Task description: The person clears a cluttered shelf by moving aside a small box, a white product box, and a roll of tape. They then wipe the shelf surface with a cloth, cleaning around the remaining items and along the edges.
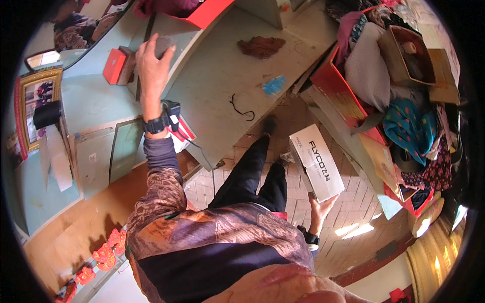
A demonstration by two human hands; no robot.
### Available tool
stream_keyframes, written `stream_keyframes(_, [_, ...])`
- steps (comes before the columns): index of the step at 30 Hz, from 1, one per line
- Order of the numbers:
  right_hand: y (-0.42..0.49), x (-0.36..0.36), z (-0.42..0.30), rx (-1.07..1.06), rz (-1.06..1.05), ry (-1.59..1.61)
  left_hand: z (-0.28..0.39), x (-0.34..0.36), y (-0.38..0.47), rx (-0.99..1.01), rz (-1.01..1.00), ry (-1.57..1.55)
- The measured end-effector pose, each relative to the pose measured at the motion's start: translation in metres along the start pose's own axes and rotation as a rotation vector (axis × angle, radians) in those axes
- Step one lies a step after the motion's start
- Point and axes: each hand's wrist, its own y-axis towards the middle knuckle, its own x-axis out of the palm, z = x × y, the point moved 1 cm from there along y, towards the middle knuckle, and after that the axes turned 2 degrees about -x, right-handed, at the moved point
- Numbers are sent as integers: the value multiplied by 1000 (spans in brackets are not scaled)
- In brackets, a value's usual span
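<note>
My left hand (153,70) is raised over the pale blue cabinet top, its thumb and fingers apart. Nothing is plainly held in it; a greyish patch (165,44) shows behind the gap between thumb and forefinger. Down at my right side, my right hand (322,210) grips the lower end of a white Flyco hair dryer box (322,161), which tilts away from me above the brick floor. Beside my left wrist lies a black corded device (173,111), its cable hanging over the front edge. A red box (114,66) stands left of my left hand.
On the counter (212,94) lie a brown cloth (261,47), a blue packet (273,85) and a black cord (240,108). Red cartons (329,79) of clothes and an open cardboard box (407,57) crowd the right. A framed photograph (38,102) and a mirror (87,34) stand left.
</note>
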Motion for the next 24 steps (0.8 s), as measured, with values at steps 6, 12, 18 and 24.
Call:
stream_keyframes(6, [1,-2,0,43,-39,38,-3,8,8,-5,-66,138])
stream_keyframes(12, [3,-3,5,42,-58,20,70,73,-51,457,10,-431])
stream_keyframes(18, [-2,-4,11,92,-41,-16,73,286,-27,530,-468,-222])
stream_keyframes(24, [-4,-7,2,130,-70,-30,63,368,-36,463,-385,-201])
